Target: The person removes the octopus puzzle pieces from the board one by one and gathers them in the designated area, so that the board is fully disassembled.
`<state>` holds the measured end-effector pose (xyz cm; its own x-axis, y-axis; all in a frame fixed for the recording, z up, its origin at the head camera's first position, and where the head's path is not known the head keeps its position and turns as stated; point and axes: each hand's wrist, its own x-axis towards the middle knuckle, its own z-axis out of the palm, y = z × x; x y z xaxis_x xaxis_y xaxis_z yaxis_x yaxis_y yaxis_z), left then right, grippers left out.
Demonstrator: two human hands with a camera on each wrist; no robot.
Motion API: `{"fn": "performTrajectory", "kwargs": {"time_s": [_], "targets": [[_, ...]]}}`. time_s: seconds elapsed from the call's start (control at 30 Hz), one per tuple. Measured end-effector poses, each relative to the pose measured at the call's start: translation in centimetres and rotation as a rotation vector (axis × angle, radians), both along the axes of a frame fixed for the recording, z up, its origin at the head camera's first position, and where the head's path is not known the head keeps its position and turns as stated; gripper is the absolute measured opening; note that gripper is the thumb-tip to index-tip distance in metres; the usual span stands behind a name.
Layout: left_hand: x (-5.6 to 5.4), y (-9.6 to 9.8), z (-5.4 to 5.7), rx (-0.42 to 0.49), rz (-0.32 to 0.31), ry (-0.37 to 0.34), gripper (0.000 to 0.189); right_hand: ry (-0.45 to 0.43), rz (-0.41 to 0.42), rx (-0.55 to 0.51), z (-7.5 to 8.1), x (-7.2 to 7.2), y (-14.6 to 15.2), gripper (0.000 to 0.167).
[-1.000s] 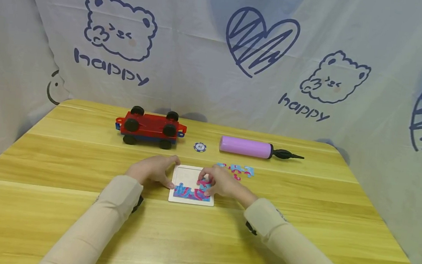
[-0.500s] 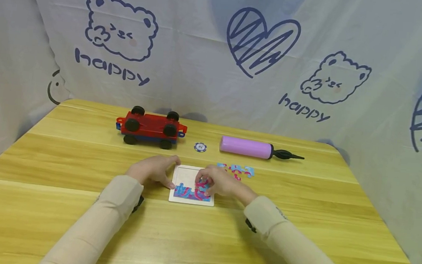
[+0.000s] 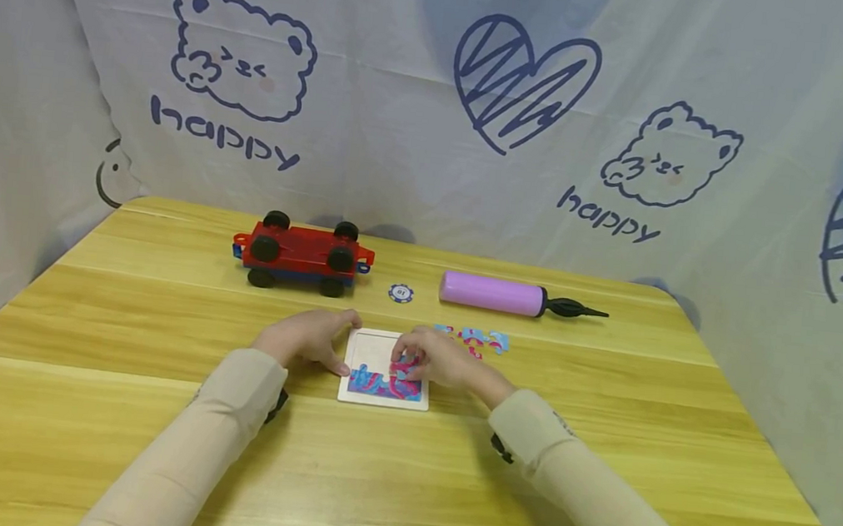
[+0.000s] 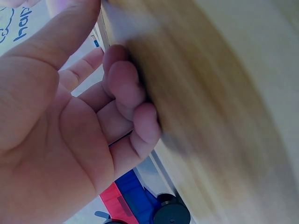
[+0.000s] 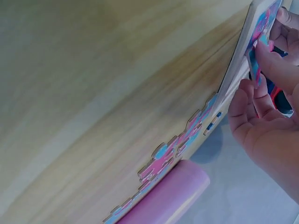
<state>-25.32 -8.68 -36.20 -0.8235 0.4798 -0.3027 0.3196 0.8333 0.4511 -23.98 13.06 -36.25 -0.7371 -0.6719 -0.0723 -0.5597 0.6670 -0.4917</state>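
Observation:
A square white puzzle tray (image 3: 372,346) lies on the wooden table, its near part filled with blue, pink and purple jigsaw pieces (image 3: 369,382). My left hand (image 3: 302,336) rests at the tray's left side, thumb on the rim and index finger by the far left corner. In the left wrist view its other fingers (image 4: 124,84) bend loosely against the table. Over the tray's right half, my right hand (image 3: 443,359) pinches a blue and pink puzzle piece (image 5: 255,65) between thumb and fingertips. Those fingers partly cover the piece in the head view.
Several loose puzzle pieces (image 3: 472,335) lie beyond my right hand. Farther back are a blue-and-white poker chip (image 3: 400,293), a purple balloon pump (image 3: 492,293) with a black nozzle, and a red and blue toy vehicle (image 3: 302,248) with its wheels up. A printed cloth (image 3: 388,126) hangs behind the table.
My right hand has shifted slightly, and the pinched piece has turned and settled lower beside the placed pieces. The left hand keeps its place at the tray.

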Motion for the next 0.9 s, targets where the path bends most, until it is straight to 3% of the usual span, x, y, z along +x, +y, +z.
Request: {"fn": "performTrajectory", "kwargs": {"time_s": [0.2, 0.6, 0.9], "targets": [[0.1, 0.0, 0.2, 0.002, 0.002, -0.003, 0.067, -0.008, 0.020, -0.081, 0.0, -0.3, 0.5, 0.013], [0.1, 0.0, 0.2, 0.001, 0.009, -0.009, 0.067, -0.174, -0.014, -0.255, 0.3, -0.6, 2.3, 0.016], [0.2, 0.1, 0.2, 0.002, -0.001, -0.002, 0.068, -0.191, -0.103, -0.332, 0.8, -0.4, 4.8, 0.017]]}}
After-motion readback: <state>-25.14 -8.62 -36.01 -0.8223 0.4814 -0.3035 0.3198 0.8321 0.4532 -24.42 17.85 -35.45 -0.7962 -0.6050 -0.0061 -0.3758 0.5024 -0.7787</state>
